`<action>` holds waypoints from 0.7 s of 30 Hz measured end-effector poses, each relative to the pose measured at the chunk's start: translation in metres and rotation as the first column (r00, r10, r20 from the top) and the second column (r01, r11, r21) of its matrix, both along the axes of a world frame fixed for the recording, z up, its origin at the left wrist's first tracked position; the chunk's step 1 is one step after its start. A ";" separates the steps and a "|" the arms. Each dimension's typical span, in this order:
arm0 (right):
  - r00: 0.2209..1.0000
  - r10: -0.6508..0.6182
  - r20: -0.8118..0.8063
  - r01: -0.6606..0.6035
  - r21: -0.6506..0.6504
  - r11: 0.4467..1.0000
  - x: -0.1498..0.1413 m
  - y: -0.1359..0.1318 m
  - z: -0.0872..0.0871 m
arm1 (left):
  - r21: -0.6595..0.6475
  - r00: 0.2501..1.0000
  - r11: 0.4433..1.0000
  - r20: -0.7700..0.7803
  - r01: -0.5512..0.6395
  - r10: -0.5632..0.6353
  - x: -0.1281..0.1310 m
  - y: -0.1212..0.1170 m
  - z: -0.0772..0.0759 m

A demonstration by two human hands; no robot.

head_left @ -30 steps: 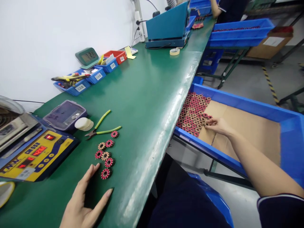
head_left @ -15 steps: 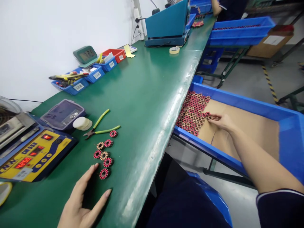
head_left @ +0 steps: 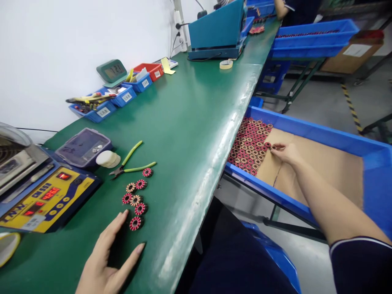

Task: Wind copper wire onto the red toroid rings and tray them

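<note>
My left hand (head_left: 107,257) rests at the near part of the green bench, thumb and fingers spread, with nothing in it. Just beyond its fingertips stand several small ring-shaped wound cores (head_left: 135,223), with red or copper-coloured spokes on their faces. My right hand (head_left: 286,154) reaches into a blue tray (head_left: 324,126) at the right. Its fingertips are pinched on a wound core (head_left: 273,147), mostly hidden by the fingers, at the edge of the packed wound cores (head_left: 249,145). Brown cardboard (head_left: 330,163) lines the tray.
Green-handled cutters (head_left: 128,161), white discs (head_left: 108,159) and a lidded plastic box (head_left: 84,147) lie beyond the cores. A yellow-panelled machine (head_left: 49,200) stands left. Tool bins (head_left: 102,112), tape (head_left: 226,64) and a teal machine (head_left: 216,30) sit farther back. A co-worker's arm (head_left: 280,9) shows at top.
My right hand has shifted slightly at the edge of the packed cores; a red core now shows just left of its fingertips. My left hand stays in place. The machine's red digits have changed.
</note>
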State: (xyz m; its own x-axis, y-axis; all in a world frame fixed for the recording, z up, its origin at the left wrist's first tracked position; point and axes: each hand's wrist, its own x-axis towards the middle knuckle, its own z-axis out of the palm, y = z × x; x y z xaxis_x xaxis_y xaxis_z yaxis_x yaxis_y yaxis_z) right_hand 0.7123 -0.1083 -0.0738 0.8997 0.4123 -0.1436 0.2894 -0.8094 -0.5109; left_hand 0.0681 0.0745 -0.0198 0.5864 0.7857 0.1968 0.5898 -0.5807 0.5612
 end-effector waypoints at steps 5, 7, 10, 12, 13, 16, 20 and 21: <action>0.999 -0.033 -0.007 0.034 0.024 0.999 0.005 0.001 0.001 | 0.006 1.000 1.000 0.002 0.011 -0.011 -0.001 0.001 -0.001; 0.995 -0.099 0.006 0.099 0.044 0.994 0.008 0.004 0.000 | 0.006 1.000 1.000 0.003 0.014 -0.014 -0.002 0.001 -0.001; 0.994 -0.105 -0.031 0.107 0.106 0.989 0.010 0.011 -0.001 | 0.007 1.000 1.000 0.006 0.020 -0.020 -0.002 0.002 -0.002; 0.995 -0.069 -0.066 0.078 0.146 0.986 0.009 0.014 0.000 | 0.017 1.000 0.999 0.011 0.029 -0.029 -0.002 0.002 -0.002; 0.995 -0.060 -0.079 0.072 0.155 0.985 0.009 0.014 0.002 | 0.024 0.999 0.999 0.014 0.036 -0.036 -0.002 0.002 -0.002; 0.990 -0.071 -0.118 0.086 0.128 0.988 0.006 0.010 0.006 | 0.044 0.998 0.997 0.018 0.058 -0.059 -0.003 0.003 -0.002; 0.973 0.001 -0.229 0.018 0.084 0.996 -0.004 0.005 0.004 | 0.061 0.997 0.995 0.013 0.074 -0.075 -0.001 0.005 -0.002; 0.967 0.031 -0.253 -0.009 0.087 0.996 -0.006 0.005 0.002 | 0.065 0.997 0.995 0.013 0.074 -0.075 -0.001 0.005 -0.002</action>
